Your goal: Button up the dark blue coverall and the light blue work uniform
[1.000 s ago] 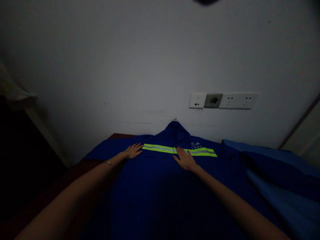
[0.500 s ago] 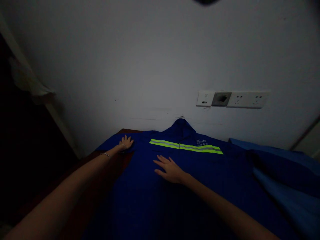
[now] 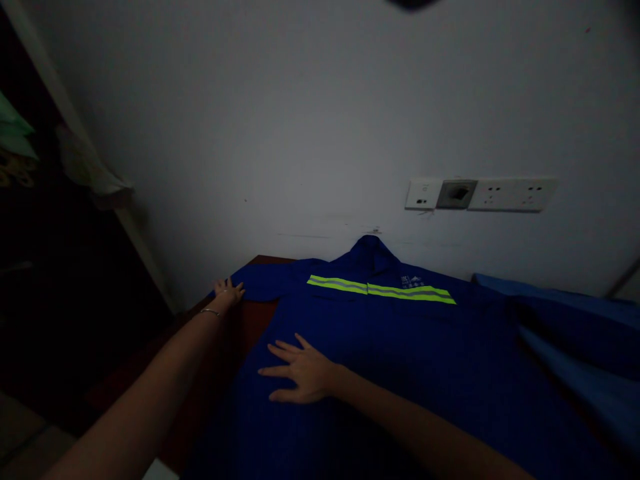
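Observation:
A dark blue work jacket lies spread out, its collar against the wall. A yellow-green reflective strip with a grey line crosses its chest, and small pale printing sits above the strip. My left hand rests with spread fingers on the outer part of the left-side sleeve. Over the front of the jacket, below the strip, my right hand lies flat with its fingers spread. Neither hand grips the cloth.
The jacket lies on a dark red-brown table. Lighter blue cloth lies under the right-side sleeve. On the wall is a row of sockets. Pale cloth hangs at the left, and a white thing shows at the bottom edge.
My left hand has slid outward along the sleeve to the left. My right hand has moved left and nearer to me across the jacket front. The view has shifted slightly left.

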`<state>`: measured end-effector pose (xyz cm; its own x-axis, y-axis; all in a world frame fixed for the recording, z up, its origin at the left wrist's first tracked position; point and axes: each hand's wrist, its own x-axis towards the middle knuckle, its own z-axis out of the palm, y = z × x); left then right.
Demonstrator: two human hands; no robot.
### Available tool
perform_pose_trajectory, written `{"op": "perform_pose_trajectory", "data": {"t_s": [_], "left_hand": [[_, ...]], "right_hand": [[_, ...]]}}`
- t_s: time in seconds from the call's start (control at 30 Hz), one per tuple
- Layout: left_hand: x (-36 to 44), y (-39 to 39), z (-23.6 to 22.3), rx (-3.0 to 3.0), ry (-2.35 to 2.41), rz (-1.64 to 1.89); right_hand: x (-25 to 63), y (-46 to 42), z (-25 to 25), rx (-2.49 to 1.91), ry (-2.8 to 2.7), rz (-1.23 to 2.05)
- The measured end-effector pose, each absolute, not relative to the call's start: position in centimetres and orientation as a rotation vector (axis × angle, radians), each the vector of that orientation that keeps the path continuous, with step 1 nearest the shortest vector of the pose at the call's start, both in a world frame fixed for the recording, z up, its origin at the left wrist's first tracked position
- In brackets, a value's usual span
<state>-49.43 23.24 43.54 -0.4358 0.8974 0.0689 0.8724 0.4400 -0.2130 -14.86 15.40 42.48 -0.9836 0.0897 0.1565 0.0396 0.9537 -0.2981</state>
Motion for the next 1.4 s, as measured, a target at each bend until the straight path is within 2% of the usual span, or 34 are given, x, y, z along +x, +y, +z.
{"op": "perform_pose_trajectory", "data": {"t_s": [0.1,0.23,0.4,0.73,0.87,1.03,1.23,1.4], "left_hand": [[-47.4,24.3,44.5,-1.425,-2.52,0.365],[-42.8,25.9,44.8,-1.842,-2.391,0.266],[-38.7,26.0,42.6,-2.225,-2.345,0.315],[-40.7,25.3,41.8,-2.34,-2.002,0.294],[-39.8,26.1,43.0,-2.404,-1.927,0.267],[-35.7,28.1,46.0,-2.36,-1.818,0.037],[-25.5,31.2,46.5,-2.292,-1.919,-0.307],[-13.6,32.1,43.4,-2.457,-1.775,-0.317]], "right_hand": [[-14.8,15.3,42.2,-0.121,-2.935,0.436],[-15.1,14.6,42.2,-0.168,-2.916,0.452],[-16.5,11.9,42.5,-0.121,-2.915,0.439],[-17.3,9.0,42.0,-0.071,-2.909,0.49],[-17.1,9.0,42.6,-0.071,-2.907,0.471],[-14.4,10.3,44.0,-0.065,-2.887,0.22],[-5.5,14.8,43.6,-0.581,-2.83,0.06],[4.4,18.0,41.3,-1.207,-2.699,0.093]]}}
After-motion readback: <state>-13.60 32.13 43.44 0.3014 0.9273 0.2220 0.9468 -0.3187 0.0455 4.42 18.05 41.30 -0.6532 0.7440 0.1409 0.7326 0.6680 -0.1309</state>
